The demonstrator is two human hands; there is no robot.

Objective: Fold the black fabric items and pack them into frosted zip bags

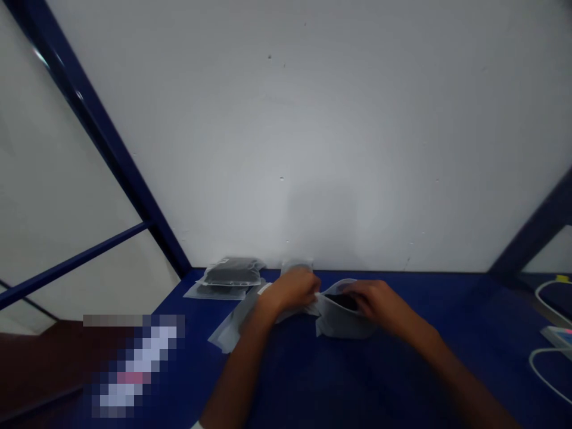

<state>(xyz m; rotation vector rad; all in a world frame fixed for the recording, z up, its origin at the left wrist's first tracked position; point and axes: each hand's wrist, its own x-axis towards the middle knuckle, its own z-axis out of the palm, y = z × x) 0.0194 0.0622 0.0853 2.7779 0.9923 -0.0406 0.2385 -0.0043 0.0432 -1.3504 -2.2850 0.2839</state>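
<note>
Head view: pouch (342, 323) between left fingers (313, 291), pinching its corner, and right fingers (361, 293) at mouth, grip unclear.

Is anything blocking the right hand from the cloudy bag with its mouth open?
No, nothing visible. The right hand is at the mouth of the open bag. The left hand is by the bag's left edge, and the stacked bags lie farther left, not between.
</note>
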